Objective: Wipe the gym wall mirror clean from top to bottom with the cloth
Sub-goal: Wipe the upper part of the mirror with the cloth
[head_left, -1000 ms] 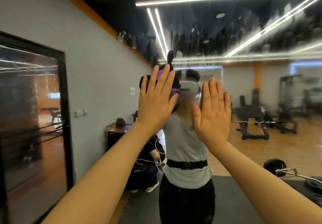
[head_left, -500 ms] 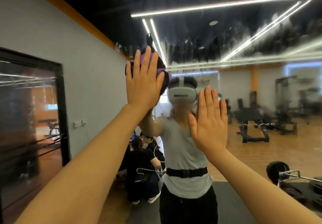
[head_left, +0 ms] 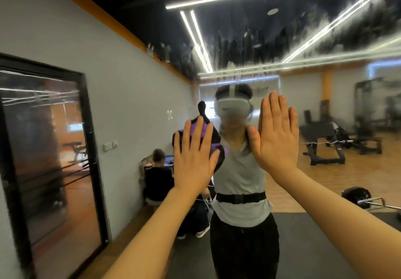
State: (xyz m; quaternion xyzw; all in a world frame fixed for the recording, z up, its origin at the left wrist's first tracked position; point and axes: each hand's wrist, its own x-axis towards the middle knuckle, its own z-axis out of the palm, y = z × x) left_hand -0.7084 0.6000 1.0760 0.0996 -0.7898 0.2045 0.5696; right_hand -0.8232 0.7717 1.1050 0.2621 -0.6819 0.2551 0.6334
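The wall mirror [head_left: 325,105] fills the view ahead, with streaky wet smears across its upper part. My left hand [head_left: 193,159] lies flat with straight fingers, pressing a purple and black cloth [head_left: 213,139] against the glass at chest height. The cloth shows around my fingers and to their right. My right hand [head_left: 275,135] is open and flat on the mirror, just right of the left hand and a little higher, holding nothing.
A black-framed glass door [head_left: 50,159] stands in the grey wall at left. Reflected in the mirror are a seated person [head_left: 158,179], weight benches [head_left: 323,144] and a barbell [head_left: 364,200] on a dark floor mat.
My left hand with the cloth went up and left, then swept down the glass to chest height. My right hand has stayed flat on the mirror.
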